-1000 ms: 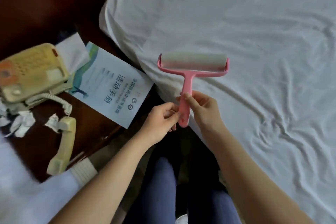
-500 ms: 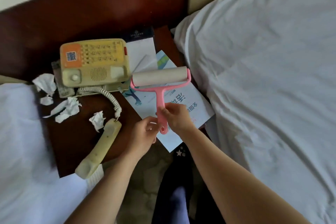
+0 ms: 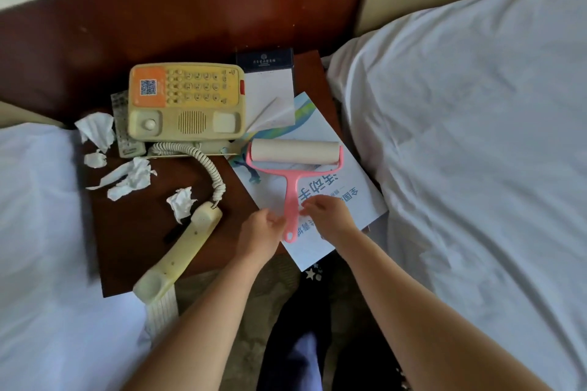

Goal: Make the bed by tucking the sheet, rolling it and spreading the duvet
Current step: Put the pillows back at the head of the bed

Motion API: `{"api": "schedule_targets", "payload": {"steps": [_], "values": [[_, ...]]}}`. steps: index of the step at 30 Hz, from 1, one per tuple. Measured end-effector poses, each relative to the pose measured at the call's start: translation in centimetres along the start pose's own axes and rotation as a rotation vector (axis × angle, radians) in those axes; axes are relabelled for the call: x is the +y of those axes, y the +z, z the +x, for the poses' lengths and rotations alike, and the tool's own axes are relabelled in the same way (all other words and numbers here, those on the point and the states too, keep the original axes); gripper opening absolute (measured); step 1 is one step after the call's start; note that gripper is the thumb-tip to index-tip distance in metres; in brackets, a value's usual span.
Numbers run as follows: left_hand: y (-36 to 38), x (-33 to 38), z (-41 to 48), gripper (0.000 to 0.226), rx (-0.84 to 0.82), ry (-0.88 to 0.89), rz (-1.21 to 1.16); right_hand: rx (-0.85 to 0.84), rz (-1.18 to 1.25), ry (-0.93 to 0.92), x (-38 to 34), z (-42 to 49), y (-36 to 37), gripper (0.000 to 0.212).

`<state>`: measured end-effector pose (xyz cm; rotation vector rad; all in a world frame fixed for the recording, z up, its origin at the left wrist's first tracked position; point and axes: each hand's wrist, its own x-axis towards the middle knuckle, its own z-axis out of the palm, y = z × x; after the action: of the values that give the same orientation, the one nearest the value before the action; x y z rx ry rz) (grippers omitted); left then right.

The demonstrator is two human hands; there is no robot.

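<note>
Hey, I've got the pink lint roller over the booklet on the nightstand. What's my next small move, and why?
Probably let go of the handle. The lint roller looks level over the booklet on the nightstand, with your right hand pinching its handle and your left hand right beside it. Free hands could then turn to the sheet.

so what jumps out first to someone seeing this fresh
The pink lint roller stands out first, over a booklet on the dark nightstand, with the left hand and right hand at its handle. Next comes the yellowed telephone behind it, its handset off the hook among crumpled tissues.
</note>
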<state>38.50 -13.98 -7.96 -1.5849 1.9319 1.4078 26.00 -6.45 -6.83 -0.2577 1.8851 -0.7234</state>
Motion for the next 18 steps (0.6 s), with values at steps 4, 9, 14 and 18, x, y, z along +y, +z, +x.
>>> {"api": "schedule_targets", "payload": {"steps": [4,9,14,18], "values": [[-0.7,1.7,-1.0,0.023,0.093,0.056,0.061,0.008,0.059,-0.002,1.3,-0.8,-3.5,0.020],[-0.3,6.5,-3.7,0.024,-0.063,0.213,0.269,0.098,0.081,-0.011,4.3,-3.0,-9.9,0.022],[3.4,12.9,-7.5,0.029,-0.124,0.309,0.458,0.161,-0.001,-0.088,7.7,-8.0,-17.2,0.028],[8.2,17.9,-12.3,0.027,-0.204,0.410,0.476,0.213,-0.086,-0.125,11.1,-13.9,-23.2,0.026]]}}
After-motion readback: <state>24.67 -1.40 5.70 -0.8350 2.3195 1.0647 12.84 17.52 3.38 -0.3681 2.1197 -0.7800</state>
